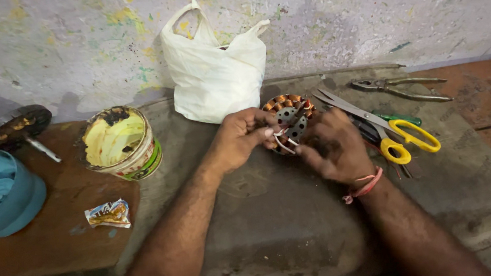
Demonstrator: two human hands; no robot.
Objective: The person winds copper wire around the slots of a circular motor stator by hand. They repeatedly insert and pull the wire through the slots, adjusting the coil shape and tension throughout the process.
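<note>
A round motor stator (290, 113) with copper windings around its rim stands tilted on edge on the grey mat (274, 222). My left hand (241, 137) grips its left side, thumb pressed on a white wire loop (283, 143) at its lower edge. My right hand (334, 147) holds the stator's right side, with the fingers at the same white wires. A red thread is tied around my right wrist.
Yellow-handled scissors (392, 132) and a green-handled tool (397, 117) lie just right of my right hand; pliers (400, 87) lie farther back. A white plastic bag (212, 71) leans on the wall. A tin of yellow paste (120, 142), a wrapper (108, 214), a blue housing (1, 192) sit left.
</note>
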